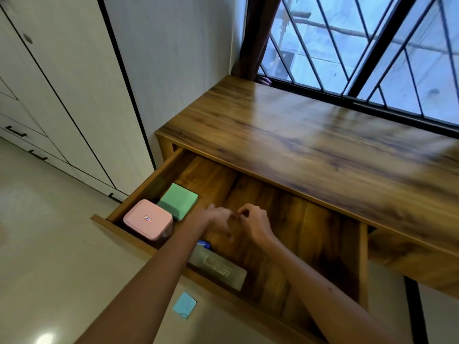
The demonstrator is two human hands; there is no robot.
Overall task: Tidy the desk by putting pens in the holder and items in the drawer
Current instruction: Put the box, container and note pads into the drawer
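Both hands hovered over the open drawer (270, 202), close together near its middle. Left hand (218, 220) was blurred; its fingers pointed toward the right hand and looked loosely extended, and whether they held anything could not be told. Right hand (253, 222) had its fingers curled inward with the fingertips drawn together, as if pinching something small, though the thing itself was too small and blurred to name.

Going left to right: white wardrobe doors (49, 78) with black handles stood along the far left wall, above a pale glossy floor (49, 244). In the drawer's left end sat a pink lidded box (147, 219) with a small sticker on top, and just beside it, further in, a green pad (179, 201) lay flat. Below the left forearm a small blue item (205, 244) peeked out, touching a grey pouch (218, 268) that leaned against the drawer's front wall. On the floor beneath the drawer front lay a light blue sticky pad (185, 305). The right part of the drawer showed bare wood. Above it ran the wooden desk top (310, 135), and behind that a window (372, 45) with a dark diagonal grille.
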